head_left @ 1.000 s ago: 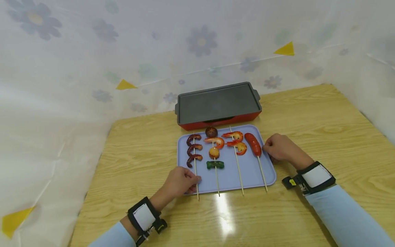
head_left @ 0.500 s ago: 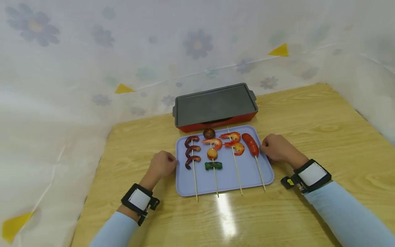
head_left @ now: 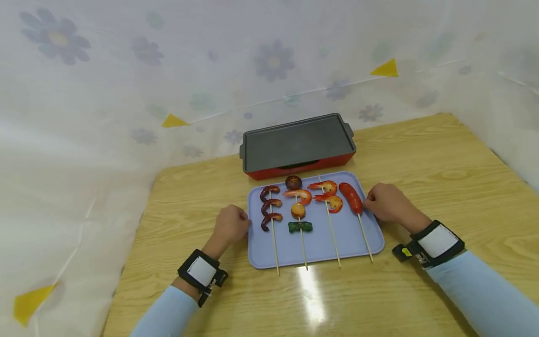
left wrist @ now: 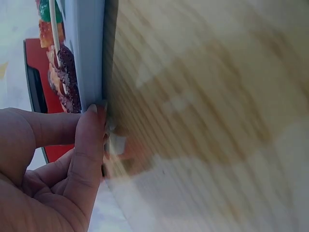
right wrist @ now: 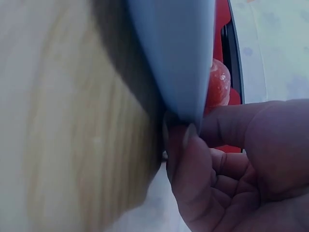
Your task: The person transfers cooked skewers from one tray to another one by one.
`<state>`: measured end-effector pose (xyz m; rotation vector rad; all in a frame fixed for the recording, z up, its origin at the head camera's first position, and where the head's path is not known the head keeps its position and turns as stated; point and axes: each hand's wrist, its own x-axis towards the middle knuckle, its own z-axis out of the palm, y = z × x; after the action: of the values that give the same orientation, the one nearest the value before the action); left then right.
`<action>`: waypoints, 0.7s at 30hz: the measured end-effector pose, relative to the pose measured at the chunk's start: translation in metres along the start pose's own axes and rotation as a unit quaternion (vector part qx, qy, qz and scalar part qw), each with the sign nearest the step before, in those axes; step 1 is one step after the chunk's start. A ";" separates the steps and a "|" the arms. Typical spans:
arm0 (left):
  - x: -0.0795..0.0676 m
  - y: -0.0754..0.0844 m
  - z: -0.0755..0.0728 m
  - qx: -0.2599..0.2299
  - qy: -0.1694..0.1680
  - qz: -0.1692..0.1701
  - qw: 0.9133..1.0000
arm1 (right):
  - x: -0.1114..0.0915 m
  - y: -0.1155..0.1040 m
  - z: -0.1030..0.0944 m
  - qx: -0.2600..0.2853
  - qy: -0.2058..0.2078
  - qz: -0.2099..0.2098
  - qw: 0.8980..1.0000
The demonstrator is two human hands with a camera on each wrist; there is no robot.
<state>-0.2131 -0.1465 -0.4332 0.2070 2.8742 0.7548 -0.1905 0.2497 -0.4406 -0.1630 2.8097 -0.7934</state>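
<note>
A lavender tray [head_left: 263, 256] lies on the table with several food skewers across it. At its left rim my left hand [head_left: 230, 225] pinches the edge between thumb and forefinger; the left wrist view shows the thumb [left wrist: 89, 145] against the rim. My right hand [head_left: 389, 203] pinches the opposite rim, its fingertips [right wrist: 190, 150] partly under the edge. From left to right lie an octopus-tentacle skewer [head_left: 271, 204], a mixed skewer with a mushroom [head_left: 293, 182], shrimp, round yellow piece and green vegetable [head_left: 300, 227], a shrimp skewer [head_left: 330, 203] and a sausage skewer [head_left: 351, 199].
Directly behind the tray stands a red grill [head_left: 301, 166] with a flat dark plate [head_left: 296, 142] and side handles. The wood-grain table [head_left: 198, 187] meets a flowered white sheet [head_left: 202, 61] at the back and sides. Yellow triangles [head_left: 385, 69] mark the sheet.
My left hand has left the octopus skewer's stick at the tray's front and moved back and left to the tray's left rim. The right hand stays at the right rim.
</note>
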 end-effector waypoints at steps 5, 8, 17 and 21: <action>-0.003 0.006 0.002 -0.009 0.000 0.016 1.000 | -0.003 0.006 -0.003 -0.005 -0.007 0.003 1.000; -0.004 0.008 0.003 -0.013 0.003 0.013 1.000 | -0.002 0.008 -0.005 -0.011 -0.013 -0.004 1.000; -0.001 0.003 -0.006 0.012 0.013 0.023 1.000 | -0.004 0.015 -0.009 -0.031 -0.018 -0.027 0.999; 0.002 -0.001 -0.017 0.044 0.098 0.060 0.992 | -0.012 0.019 -0.020 -0.063 0.017 -0.041 0.997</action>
<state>-0.2182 -0.1545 -0.4193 0.3377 3.1091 0.7043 -0.1842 0.2784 -0.4319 -0.2889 2.9014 -0.6421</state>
